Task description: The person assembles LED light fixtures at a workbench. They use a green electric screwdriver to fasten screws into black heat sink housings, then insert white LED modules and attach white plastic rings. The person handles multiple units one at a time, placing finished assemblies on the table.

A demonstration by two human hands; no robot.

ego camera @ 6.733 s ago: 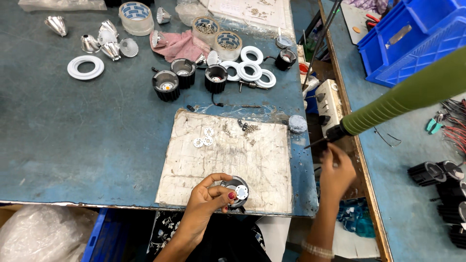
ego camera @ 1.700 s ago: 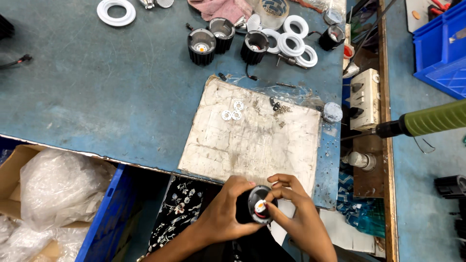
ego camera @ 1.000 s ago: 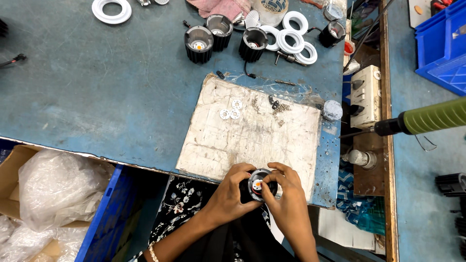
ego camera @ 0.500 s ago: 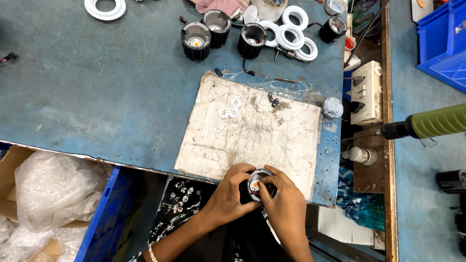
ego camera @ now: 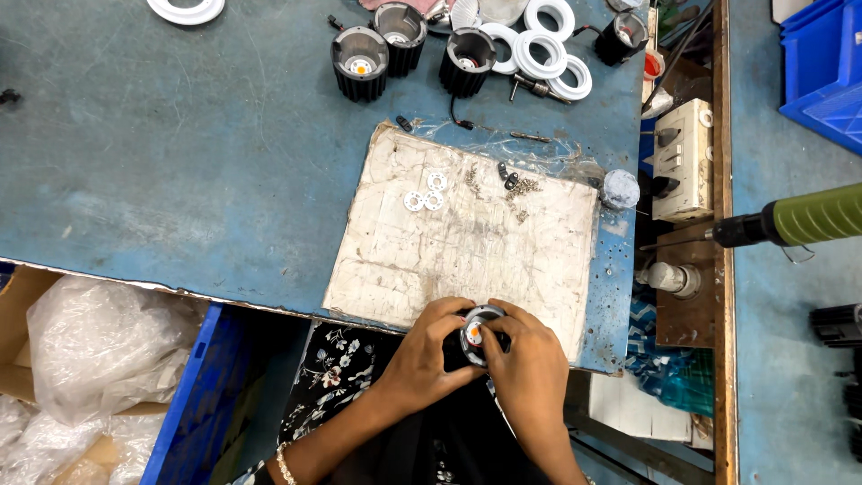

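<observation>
Both hands wrap around a small round black lamp body (ego camera: 476,332) with a shiny silver rim and an orange dot inside. The left hand (ego camera: 429,350) grips its side, and the right hand (ego camera: 530,373) grips it with the thumb on top. The lamp sits at the near edge of a worn white board (ego camera: 467,233) on the blue table (ego camera: 162,171).
</observation>
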